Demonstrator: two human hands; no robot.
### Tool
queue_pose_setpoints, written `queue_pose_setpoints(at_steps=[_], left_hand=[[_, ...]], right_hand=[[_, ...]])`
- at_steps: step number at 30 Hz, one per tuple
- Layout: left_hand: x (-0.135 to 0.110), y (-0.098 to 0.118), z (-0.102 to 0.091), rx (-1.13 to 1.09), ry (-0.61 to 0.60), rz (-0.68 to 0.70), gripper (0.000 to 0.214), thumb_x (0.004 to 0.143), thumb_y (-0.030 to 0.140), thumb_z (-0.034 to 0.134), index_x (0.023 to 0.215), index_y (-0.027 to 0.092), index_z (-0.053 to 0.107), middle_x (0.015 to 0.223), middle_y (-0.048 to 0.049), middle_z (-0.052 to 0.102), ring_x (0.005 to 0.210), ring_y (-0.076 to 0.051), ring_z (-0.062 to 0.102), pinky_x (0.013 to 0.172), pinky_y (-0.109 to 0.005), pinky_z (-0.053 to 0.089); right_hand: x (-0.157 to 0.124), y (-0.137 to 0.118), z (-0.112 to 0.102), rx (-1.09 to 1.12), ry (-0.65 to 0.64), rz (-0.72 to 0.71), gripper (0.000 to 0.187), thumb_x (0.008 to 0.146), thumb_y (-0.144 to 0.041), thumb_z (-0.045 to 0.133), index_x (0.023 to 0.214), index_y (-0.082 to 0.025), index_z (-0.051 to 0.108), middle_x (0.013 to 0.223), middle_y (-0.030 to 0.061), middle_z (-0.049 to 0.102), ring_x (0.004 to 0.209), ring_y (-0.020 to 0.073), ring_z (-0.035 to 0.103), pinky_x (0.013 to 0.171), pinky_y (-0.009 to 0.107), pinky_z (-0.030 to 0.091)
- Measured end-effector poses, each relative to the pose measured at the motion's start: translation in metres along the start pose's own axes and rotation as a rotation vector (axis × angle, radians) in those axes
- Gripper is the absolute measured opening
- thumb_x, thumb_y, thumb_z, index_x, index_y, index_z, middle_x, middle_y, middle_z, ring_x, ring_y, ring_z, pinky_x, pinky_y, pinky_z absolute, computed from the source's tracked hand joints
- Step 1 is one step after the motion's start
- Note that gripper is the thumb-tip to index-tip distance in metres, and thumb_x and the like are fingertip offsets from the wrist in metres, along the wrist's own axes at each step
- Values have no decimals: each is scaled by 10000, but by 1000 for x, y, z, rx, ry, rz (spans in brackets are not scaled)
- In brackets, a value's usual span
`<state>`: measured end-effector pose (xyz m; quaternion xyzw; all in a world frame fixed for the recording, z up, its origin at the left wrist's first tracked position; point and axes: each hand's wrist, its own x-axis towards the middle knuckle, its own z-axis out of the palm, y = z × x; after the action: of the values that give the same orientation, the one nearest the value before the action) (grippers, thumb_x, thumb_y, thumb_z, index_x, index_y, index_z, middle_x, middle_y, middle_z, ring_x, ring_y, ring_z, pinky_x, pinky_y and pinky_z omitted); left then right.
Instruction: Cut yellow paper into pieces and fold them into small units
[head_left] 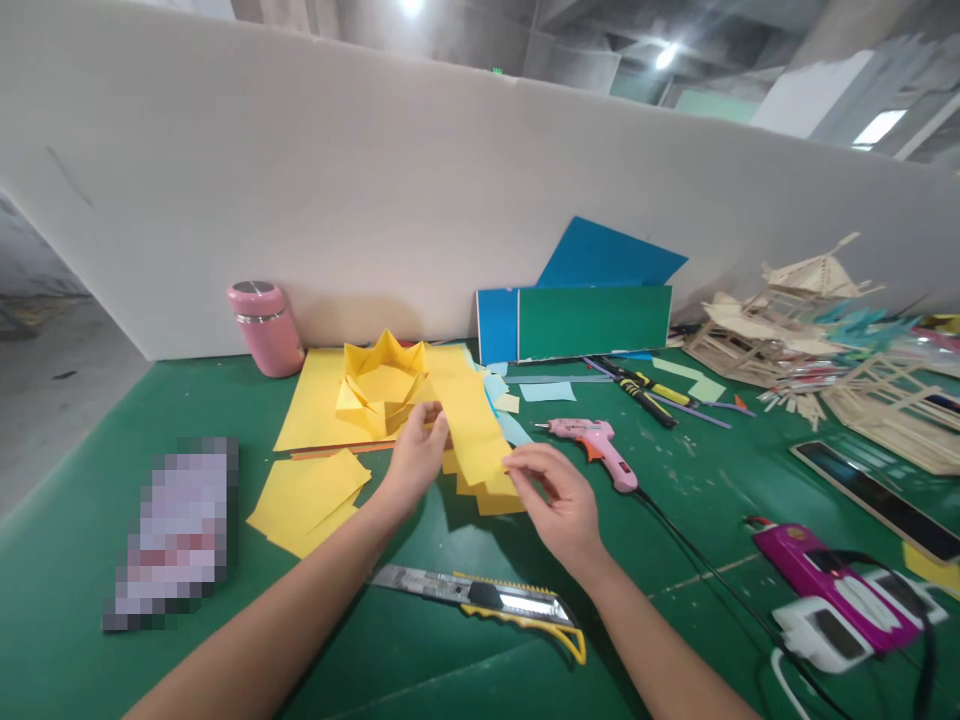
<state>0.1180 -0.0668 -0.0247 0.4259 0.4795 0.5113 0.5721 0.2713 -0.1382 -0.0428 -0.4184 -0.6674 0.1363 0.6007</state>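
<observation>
A strip of yellow paper (469,420) slants between my two hands, raised a little over the table. My left hand (417,450) pinches its left edge, though the fingertips are partly hidden. At its lower right corner, my right hand (559,500) grips it between thumb and fingers. Beneath the strip lie more yellow paper pieces (491,502). Just beyond my left hand, a folded yellow paper ring with pointed tips (382,385) rests on a yellow sheet (309,405). A yellow box cutter (487,595) lies nearer to me, below both hands.
On the green table (450,670) are loose yellow sheets (307,495), a pink glue gun (596,440) with its cord, pliers (645,395) and a purple-and-white power adapter (840,590). A pink flask (266,330), coloured boards (592,322) and wooden models (780,320) stand by the white partition (375,180).
</observation>
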Motion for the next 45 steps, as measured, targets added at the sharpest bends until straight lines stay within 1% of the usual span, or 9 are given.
queue_pose_setpoints(at_steps=[5,8,13,17,21,28,34,38,45], left_hand=[[-46,0,-29,-158,-140,-52,524,851,608,459,1092,159,582,1121,-139,678,1075,-290,616,900,-416,504],[-62,-5,-50,-188,-221,-89,681,777,715,486,1150,149,560,1231,-175,617,1172,-339,548,937,-452,487],[-72,-15,-70,-13,-348,38,725,641,411,808,1245,227,453,1271,-131,573,1191,-329,532,968,-437,475],[-75,-17,-68,163,-343,61,843,617,253,816,1307,241,332,1303,-137,506,1179,-326,533,1000,-488,442],[-77,-16,-62,216,-370,48,995,561,211,828,1354,260,229,1338,-160,441,1115,-322,572,972,-489,461],[-72,-15,-51,72,-243,68,715,662,214,713,1244,264,302,1156,-92,560,1006,-258,632,822,-388,547],[-68,-15,-53,-28,-173,8,805,612,225,744,1265,272,274,1043,-45,586,906,-209,651,776,-344,546],[-68,-13,-54,-29,-163,52,795,614,246,745,1268,268,293,909,-7,582,837,-196,650,733,-329,546],[-66,-16,-54,-23,-158,86,723,634,245,742,1235,249,339,844,26,579,703,-131,627,674,-281,540]], right_hand=[[-5,-8,8,148,-260,95,143,852,-163,568,871,-217,699,842,46,697,776,145,662,647,225,557],[-10,-12,13,215,-354,169,127,845,-188,585,873,-217,706,829,41,702,755,141,673,649,222,565],[-15,-15,18,299,-375,347,116,829,-270,609,870,-209,699,820,34,690,591,124,664,565,231,563],[-14,-16,19,213,-331,389,108,800,-257,618,851,-198,693,760,24,684,445,87,564,466,214,496],[-11,-15,19,148,-273,373,96,779,-209,604,808,-197,694,709,11,678,490,98,531,487,209,465],[-14,-10,22,135,-270,346,268,736,-188,632,1002,-208,660,881,32,685,548,102,428,518,219,429],[-16,-4,24,274,-375,533,452,710,-264,684,1146,-200,582,931,54,667,530,84,435,497,213,409],[-16,-4,25,355,-334,650,554,653,-303,727,1169,-196,556,889,35,648,512,71,453,492,210,412],[-12,-13,22,354,-517,788,324,689,-463,696,637,-162,587,568,-17,589,393,52,386,398,193,333]])
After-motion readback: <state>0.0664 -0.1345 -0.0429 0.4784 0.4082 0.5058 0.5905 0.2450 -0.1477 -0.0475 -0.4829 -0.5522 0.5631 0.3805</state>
